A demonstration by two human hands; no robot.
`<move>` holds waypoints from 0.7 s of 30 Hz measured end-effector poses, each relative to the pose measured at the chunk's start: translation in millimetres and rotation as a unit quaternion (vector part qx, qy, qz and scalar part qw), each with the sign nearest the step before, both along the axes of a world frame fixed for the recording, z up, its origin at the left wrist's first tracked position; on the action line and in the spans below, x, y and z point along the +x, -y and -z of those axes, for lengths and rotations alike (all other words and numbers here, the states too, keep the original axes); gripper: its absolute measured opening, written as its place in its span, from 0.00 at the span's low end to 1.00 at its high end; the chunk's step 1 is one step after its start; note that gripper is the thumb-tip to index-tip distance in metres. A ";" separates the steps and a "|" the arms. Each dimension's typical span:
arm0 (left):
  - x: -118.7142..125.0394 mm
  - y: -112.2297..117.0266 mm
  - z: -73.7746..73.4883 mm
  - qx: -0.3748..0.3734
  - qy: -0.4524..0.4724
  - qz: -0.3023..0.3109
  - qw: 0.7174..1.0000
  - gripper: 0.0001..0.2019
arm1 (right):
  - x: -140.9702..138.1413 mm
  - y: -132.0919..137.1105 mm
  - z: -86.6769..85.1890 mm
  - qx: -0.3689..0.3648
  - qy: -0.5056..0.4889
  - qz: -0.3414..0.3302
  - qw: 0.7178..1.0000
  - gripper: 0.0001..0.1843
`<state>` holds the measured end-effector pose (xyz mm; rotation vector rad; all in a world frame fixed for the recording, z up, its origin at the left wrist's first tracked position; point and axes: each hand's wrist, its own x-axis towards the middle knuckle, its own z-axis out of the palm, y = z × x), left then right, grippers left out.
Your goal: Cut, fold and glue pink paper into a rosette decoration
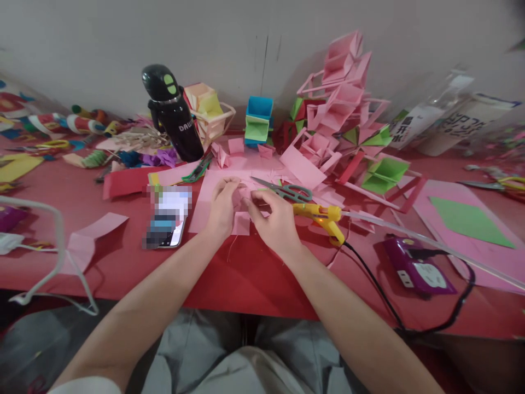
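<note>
My left hand (223, 207) and my right hand (275, 218) are close together over the red table, fingers bent inward. Between them they grip a small piece of pink paper (241, 195), partly hidden by the fingers. Beneath lies a larger pink sheet (202, 207), and a pink square (241, 224) shows just below the held piece. Grey-handled scissors (292, 191) rest right behind my right hand. To its right, a yellow glue gun (324, 214) lies on its side, a long clear glue stick extending from its back.
A phone (176, 219) lies left of my hands, near a green utility knife (197, 168) and a black bottle (174, 117). Pink folded-paper structures (340, 104) pile up at the back right. A purple power socket (418, 268) and the glue gun's black cable occupy the right side.
</note>
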<state>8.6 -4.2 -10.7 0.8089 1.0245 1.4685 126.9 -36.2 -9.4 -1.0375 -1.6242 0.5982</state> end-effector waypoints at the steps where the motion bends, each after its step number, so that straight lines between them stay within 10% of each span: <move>1: 0.2 0.5 -0.2 0.006 -0.007 -0.009 1.000 0.06 | 0.1 -0.1 0.9 0.006 0.008 0.003 1.000 0.07; 14: -0.7 -0.3 2.0 0.003 -0.015 -0.049 0.999 0.04 | -5.4 1.6 6.3 0.070 0.032 0.015 0.997 0.04; 21: -9.5 -9.0 6.2 0.049 -0.046 0.029 0.997 0.11 | 4.9 -1.9 -3.2 0.097 0.042 0.034 0.994 0.05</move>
